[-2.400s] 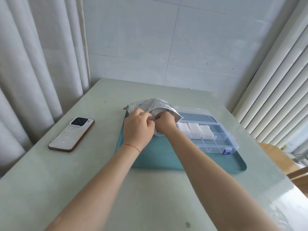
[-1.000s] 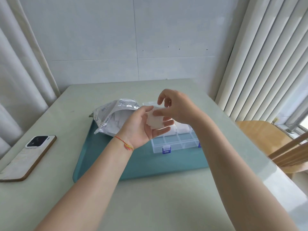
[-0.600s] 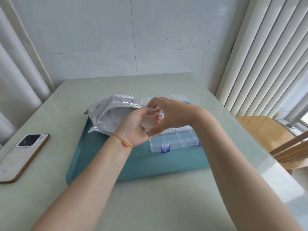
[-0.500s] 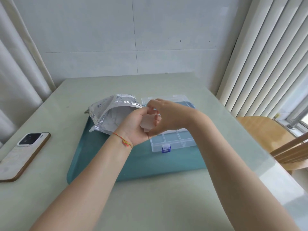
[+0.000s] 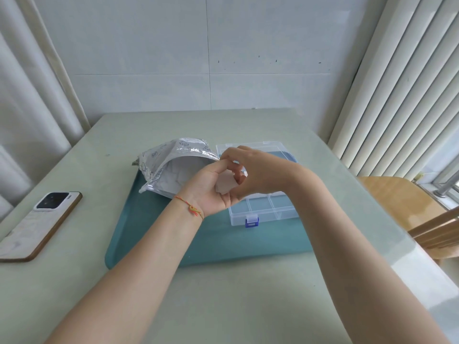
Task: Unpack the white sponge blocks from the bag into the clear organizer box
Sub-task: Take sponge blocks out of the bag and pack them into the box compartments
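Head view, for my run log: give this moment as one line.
stage: sponge block out of bag | left hand and right hand: both hold it above organizer box | placed: no

White sponge block (image 5: 224, 186) above open clear organizer box (image 5: 263, 207), beside gaping silver bag (image 5: 171, 167).

Bag (image 5: 171, 167) crowds organizer box (image 5: 263, 209) leftward; its near compartments lie unobstructed.
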The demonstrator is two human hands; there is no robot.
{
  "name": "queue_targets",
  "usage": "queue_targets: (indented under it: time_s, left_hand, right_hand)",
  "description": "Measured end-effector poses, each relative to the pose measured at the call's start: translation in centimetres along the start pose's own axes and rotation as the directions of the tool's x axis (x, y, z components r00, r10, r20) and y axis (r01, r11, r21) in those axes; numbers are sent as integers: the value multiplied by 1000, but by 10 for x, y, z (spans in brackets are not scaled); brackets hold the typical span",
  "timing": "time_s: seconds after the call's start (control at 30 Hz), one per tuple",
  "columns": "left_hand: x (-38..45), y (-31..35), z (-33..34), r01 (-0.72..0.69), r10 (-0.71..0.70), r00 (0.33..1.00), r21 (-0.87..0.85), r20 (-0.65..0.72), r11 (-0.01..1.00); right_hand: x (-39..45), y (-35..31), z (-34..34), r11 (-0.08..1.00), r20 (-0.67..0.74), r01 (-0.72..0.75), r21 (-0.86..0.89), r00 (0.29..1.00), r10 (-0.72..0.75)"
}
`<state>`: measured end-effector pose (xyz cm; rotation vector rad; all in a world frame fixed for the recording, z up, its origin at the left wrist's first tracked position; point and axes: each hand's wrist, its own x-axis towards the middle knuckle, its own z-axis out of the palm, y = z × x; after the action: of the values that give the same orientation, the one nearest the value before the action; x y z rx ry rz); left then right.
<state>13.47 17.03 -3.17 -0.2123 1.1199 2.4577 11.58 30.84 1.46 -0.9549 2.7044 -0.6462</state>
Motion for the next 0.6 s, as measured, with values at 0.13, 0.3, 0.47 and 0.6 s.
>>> queue_targets:
  time_s: [0.13, 0.3, 0.47, 0.6]
  left_hand:
    - [0, -1, 4, -3, 0, 999, 80, 38, 997]
    - [-1, -2, 6, 2, -6, 999, 91, 49, 996]
    - [-3, -5, 9, -20, 15, 997, 63, 80, 998]
    - [-5, -7, 11, -21, 18, 1000, 132, 23, 991]
  right_hand:
    - [-4, 1, -3, 999, 43, -18, 28, 999, 17]
    - [1, 0, 0, 998, -2, 10, 62, 1000, -10]
    - [-3, 4, -8, 996, 30, -18, 92, 999, 15]
    - [-14, 16, -26, 974, -1, -13, 226, 1000, 14]
